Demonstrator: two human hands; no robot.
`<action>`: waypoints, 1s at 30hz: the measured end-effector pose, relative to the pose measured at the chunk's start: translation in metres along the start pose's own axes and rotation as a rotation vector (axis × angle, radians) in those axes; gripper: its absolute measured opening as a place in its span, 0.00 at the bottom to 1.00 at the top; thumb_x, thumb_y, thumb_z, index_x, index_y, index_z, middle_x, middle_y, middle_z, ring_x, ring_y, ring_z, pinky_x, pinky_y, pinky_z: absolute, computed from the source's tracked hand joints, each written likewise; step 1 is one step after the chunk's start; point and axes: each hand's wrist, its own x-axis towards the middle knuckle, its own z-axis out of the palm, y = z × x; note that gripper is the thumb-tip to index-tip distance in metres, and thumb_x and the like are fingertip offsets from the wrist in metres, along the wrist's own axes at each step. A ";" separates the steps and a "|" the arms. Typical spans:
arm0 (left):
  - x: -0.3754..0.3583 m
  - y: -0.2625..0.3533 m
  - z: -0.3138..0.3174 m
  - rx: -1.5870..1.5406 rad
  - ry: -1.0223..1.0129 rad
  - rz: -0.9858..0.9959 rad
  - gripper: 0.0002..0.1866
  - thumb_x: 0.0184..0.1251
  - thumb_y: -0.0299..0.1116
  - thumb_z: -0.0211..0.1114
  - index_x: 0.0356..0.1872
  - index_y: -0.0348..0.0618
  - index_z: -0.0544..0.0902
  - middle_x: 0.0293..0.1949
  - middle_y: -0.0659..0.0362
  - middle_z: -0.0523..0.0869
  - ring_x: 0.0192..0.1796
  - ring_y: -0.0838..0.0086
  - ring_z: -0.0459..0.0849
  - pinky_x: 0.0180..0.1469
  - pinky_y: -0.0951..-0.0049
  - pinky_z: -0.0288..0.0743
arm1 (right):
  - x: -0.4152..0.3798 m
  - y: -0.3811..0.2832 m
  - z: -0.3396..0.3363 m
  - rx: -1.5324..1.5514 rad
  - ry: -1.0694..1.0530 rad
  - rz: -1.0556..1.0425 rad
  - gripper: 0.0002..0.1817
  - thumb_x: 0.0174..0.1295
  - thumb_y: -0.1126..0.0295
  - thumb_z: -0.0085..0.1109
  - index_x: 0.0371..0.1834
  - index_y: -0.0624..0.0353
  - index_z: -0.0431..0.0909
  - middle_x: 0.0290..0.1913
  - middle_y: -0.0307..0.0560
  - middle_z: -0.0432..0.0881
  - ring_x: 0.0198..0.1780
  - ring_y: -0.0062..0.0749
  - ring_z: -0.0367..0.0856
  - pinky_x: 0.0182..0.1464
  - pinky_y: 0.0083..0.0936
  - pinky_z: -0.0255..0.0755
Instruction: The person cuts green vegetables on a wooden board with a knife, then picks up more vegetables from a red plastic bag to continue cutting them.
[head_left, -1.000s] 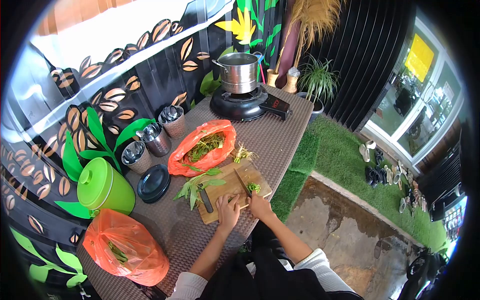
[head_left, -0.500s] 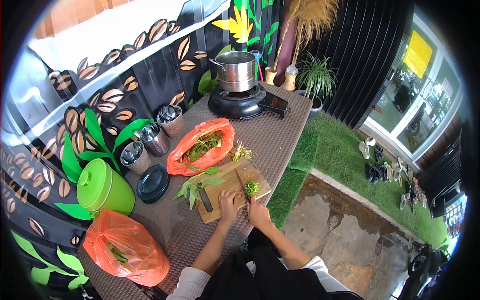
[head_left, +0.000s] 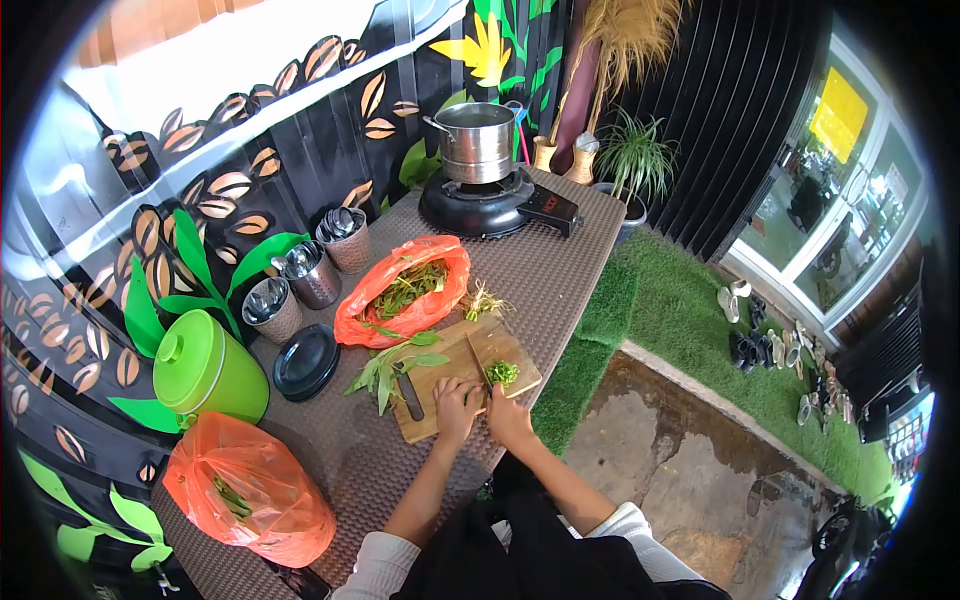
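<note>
Knife [head_left: 480, 362] is sitting nearer the left hand [head_left: 455, 402] now; right hand [head_left: 506, 415] gripping it, left pinning greens, mid-chop; next cut needing fingertips tucked.

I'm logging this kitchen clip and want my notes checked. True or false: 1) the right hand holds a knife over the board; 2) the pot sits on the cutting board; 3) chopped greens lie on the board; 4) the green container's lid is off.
1) True: the right hand grips the knife over the cutting board.
2) False: the pot stands on the stove.
3) True: chopped greens lie by the blade.
4) False: the green container has its lid on.
</note>
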 end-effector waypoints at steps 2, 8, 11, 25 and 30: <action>0.000 0.001 0.001 -0.003 0.001 0.008 0.05 0.55 0.30 0.64 0.31 0.43 0.85 0.33 0.57 0.81 0.44 0.61 0.74 0.50 0.64 0.64 | 0.002 0.003 -0.003 0.023 0.012 -0.015 0.15 0.67 0.63 0.43 0.49 0.64 0.60 0.31 0.67 0.80 0.35 0.60 0.82 0.35 0.50 0.76; 0.000 0.002 0.000 0.026 -0.016 -0.027 0.05 0.56 0.31 0.63 0.32 0.45 0.85 0.33 0.60 0.80 0.45 0.63 0.72 0.52 0.63 0.62 | -0.011 -0.004 0.000 -0.009 -0.036 0.030 0.18 0.67 0.62 0.43 0.50 0.65 0.58 0.31 0.69 0.80 0.37 0.63 0.81 0.38 0.53 0.74; -0.001 0.001 0.001 0.016 -0.014 -0.023 0.05 0.56 0.32 0.63 0.31 0.45 0.85 0.33 0.59 0.80 0.45 0.63 0.72 0.52 0.62 0.62 | 0.011 0.009 -0.002 0.058 -0.015 -0.046 0.18 0.67 0.62 0.42 0.51 0.65 0.57 0.32 0.70 0.80 0.37 0.63 0.81 0.38 0.53 0.74; 0.000 0.002 0.000 0.008 0.006 -0.078 0.05 0.53 0.30 0.65 0.30 0.45 0.86 0.33 0.60 0.82 0.45 0.64 0.73 0.51 0.64 0.63 | -0.005 0.001 0.003 0.050 0.060 -0.029 0.16 0.68 0.61 0.41 0.48 0.64 0.60 0.31 0.67 0.80 0.35 0.62 0.81 0.38 0.52 0.74; -0.001 0.001 0.001 0.010 0.015 -0.040 0.05 0.55 0.31 0.64 0.31 0.44 0.86 0.34 0.60 0.82 0.45 0.65 0.74 0.52 0.64 0.62 | -0.004 -0.001 0.017 -0.020 0.047 0.014 0.16 0.68 0.62 0.41 0.48 0.63 0.60 0.29 0.64 0.81 0.33 0.60 0.82 0.34 0.49 0.76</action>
